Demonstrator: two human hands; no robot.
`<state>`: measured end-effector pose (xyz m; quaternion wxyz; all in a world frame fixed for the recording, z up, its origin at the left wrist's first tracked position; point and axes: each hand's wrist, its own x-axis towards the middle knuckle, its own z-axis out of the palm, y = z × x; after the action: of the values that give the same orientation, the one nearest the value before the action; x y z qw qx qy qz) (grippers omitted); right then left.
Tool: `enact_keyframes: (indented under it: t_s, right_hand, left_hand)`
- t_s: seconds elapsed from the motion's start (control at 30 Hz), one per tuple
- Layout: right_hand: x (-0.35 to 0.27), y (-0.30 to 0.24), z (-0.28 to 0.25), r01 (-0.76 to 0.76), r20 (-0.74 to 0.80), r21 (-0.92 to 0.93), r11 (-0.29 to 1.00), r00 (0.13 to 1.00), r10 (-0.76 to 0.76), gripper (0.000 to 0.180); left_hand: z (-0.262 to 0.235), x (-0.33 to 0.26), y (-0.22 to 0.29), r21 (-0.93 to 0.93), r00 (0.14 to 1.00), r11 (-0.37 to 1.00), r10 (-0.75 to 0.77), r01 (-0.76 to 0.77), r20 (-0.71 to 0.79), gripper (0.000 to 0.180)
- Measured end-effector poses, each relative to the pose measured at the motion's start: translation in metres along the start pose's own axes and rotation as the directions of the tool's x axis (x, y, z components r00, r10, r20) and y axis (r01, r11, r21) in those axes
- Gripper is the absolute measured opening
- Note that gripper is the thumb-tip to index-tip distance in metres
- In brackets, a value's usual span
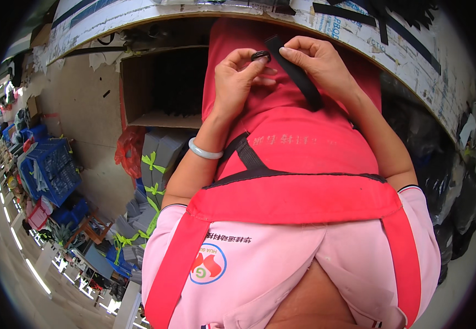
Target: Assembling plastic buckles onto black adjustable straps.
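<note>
Strap (295, 72), black, slants over the lap of the red apron (314, 151), its lower part curling. The right hand (323, 64) pinches it near its upper end, thumb and forefinger closed on its edge. Just beside, the left hand (239, 77) grips a small dark buckle (260, 55) between thumb and forefinger, other fingers loosely spread. Beyond the hands is the table (408, 61), with black strips (343, 14); leftward, a cardboard box (166, 118) and a red bag (129, 152).
</note>
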<state>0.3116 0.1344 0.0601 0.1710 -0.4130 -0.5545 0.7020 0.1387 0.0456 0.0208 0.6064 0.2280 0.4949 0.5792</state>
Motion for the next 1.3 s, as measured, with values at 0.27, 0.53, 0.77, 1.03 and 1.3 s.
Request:
enact_keyframes:
  t_s: [0.27, 0.53, 0.77, 1.03, 1.3]
  right_hand:
    - [0.000, 0.015, 0.002, -0.153, 0.097, 0.066, 0.986, 0.984, 0.146, 0.020]
    - [-0.002, 0.007, 0.008, -0.126, 0.083, 0.324, 0.938, 0.991, 0.104, 0.023]
    - [-0.001, 0.010, 0.011, -0.096, 0.025, 0.404, 0.910, 0.995, 0.094, 0.022]
    - [0.003, 0.011, 0.012, -0.096, -0.002, 0.407, 0.909, 0.994, 0.106, 0.020]
    - [0.003, 0.013, 0.012, -0.041, -0.083, 0.334, 0.942, 0.994, 0.073, 0.016]
  left_hand:
    - [0.009, -0.002, -0.003, 0.161, 0.991, 0.980, 0.127, -0.120, -0.038, 0.021]
    - [0.007, 0.002, -0.009, 0.244, 0.975, 0.947, 0.221, -0.211, -0.016, 0.018]
    - [0.009, 0.001, -0.006, 0.380, 0.933, 0.866, 0.360, -0.325, -0.024, 0.016]
    - [0.008, 0.004, -0.014, 0.525, 0.859, 0.729, 0.511, -0.439, 0.008, 0.010]
    - [0.008, 0.003, -0.003, 0.692, 0.757, 0.454, 0.620, -0.561, 0.207, 0.015]
